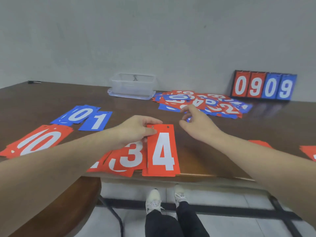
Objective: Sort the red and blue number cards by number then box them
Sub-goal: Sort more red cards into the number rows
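My left hand (pixel 136 130) pinches the top left corner of a red 4 card (pixel 162 151), which lies on a small red stack at the table's front edge. Red 3 cards (pixel 130 158) and a red card beside them sit just left of it. Further left lie red 0 cards (pixel 39 142), blue 0 cards (pixel 77 115) and a blue 1 card (pixel 96 121). My right hand (pixel 198 124) hovers with loosely curled fingers, holding nothing, at the near edge of a mixed pile of red and blue cards (pixel 205 103). A clear plastic box (pixel 133 86) stands at the back.
A scoreboard (pixel 263 86) showing 0 9 0 9 leans against the wall at the back right. More red cards (pixel 309 153) lie at the right edge. A black pen (pixel 34 81) rests at the far left corner. My feet show below the table's front edge.
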